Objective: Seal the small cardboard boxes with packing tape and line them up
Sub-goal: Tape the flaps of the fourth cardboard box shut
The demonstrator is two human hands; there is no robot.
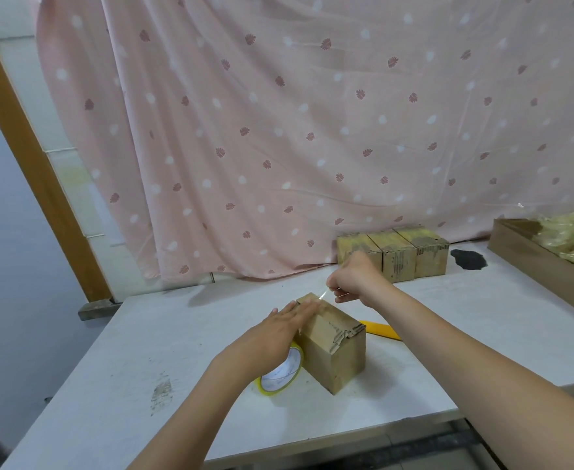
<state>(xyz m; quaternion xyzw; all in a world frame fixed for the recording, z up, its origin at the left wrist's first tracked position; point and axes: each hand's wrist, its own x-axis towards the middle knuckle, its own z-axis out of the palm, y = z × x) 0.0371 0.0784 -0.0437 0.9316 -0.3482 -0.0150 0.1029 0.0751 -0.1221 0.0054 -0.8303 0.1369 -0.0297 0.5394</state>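
Pink curtain cloth (312, 130) with white dots and dark leaf prints hangs across the whole background, its hem reaching the far edge of a white table (143, 351) that is scuffed with grey marks. A wooden post (38, 171) slants down the left side. At the right edge a long cardboard tray (533, 262) holds pale yellowish crumpled tape or film.

Three brown boxes (394, 254) stand in a row against the curtain, touching side by side, their tops glossy with yellowish tape and their edges torn and worn.

Near the middle of the table stands the cardboard box (333, 347) being worked on. It is brown, oblong, with a ragged, torn top flap at its near right corner. Its long axis runs from near right to far left, away from the person at a slant.

The left hand (284, 329) lies flat with straight fingers, pressing on the top of this box at its left side. The right hand (356, 279) is raised just beyond the far end of the box, fingers curled, pinching a strip of clear tape (323, 295) that stretches down to the box top.

A tape roll (282, 374) leans against the left side of the box, under the left wrist. A yellow knife (380, 330) lies on the table just behind the box on the right.
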